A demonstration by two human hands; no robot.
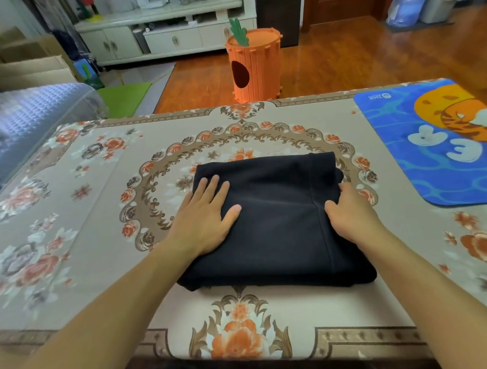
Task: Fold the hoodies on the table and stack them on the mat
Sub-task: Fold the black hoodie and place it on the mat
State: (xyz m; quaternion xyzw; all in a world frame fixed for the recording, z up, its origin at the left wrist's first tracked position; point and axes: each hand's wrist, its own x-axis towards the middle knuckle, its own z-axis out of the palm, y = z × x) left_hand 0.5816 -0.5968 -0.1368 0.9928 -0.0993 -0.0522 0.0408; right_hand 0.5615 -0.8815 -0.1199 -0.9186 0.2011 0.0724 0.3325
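— So, going from the left: what sits beside you past the table (pixel 70 168) edge?

— A sofa (pixel 22 120) under a grey-blue quilted cover, with a green floor mat (pixel 123 97) on the floor just beyond it. The table itself wears a beige cloth printed with orange and brown flowers.

— And your left hand (pixel 204 213)?

— You have it laid flat on the left part of the hoodie (pixel 277 224), fingers straight and slightly spread, palm pressing the cloth. It holds nothing.

— Where does the hoodie lie?

— In the middle of the table, toward your near edge, on the round flower wreath of the cloth. It is dark navy and folded into a thick, roughly square bundle, with a seam running near to far along its right part.

— Your right hand (pixel 348 211)?

— It rests on the hoodie's right edge. The thumb lies on top of the fabric while the fingers curl over the side fold, so you are gripping that edge.

— Further right?

— The blue mat (pixel 400 129) with an orange tiger picture lies at the far right of the table, well apart from the hoodie. On the wooden floor beyond the far edge stands an orange carrot-shaped bin (pixel 256 65).
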